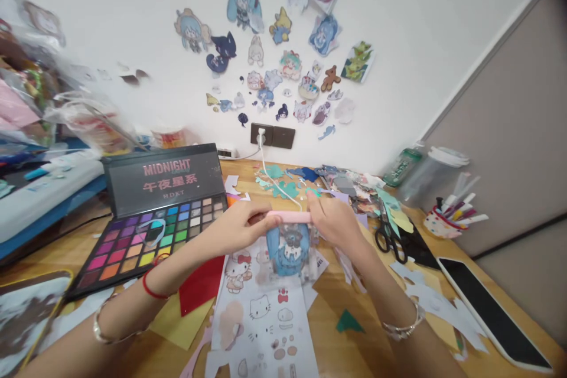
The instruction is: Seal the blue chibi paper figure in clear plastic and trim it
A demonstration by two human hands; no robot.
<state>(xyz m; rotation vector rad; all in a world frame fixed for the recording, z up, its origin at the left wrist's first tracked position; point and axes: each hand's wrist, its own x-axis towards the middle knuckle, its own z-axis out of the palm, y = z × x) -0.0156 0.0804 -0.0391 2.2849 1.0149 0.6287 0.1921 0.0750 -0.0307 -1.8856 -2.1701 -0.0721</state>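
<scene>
In front of me, both hands grip a pink-edged flat object (290,217) from its two ends. A picture of a blue-haired cartoon figure (289,251) shows just below the pink edge, in clear, shiny material; its exact kind is unclear. My left hand (248,221) pinches the left end, thumb on the near side. My right hand (332,218) is closed around the right end, most of its fingers hidden. A white cable (281,183) runs from the wall socket to behind the pink edge. Underneath lies a printed sheet (266,336) of cartoon cat drawings and small shapes.
An open eyeshadow palette (163,195) stands to the left. Red paper (199,286) and paper scraps (283,180) lie about. At right are black scissors (390,239), a pen cup (447,221), a clear lidded container (429,174) and a white-framed phone or tablet (496,313).
</scene>
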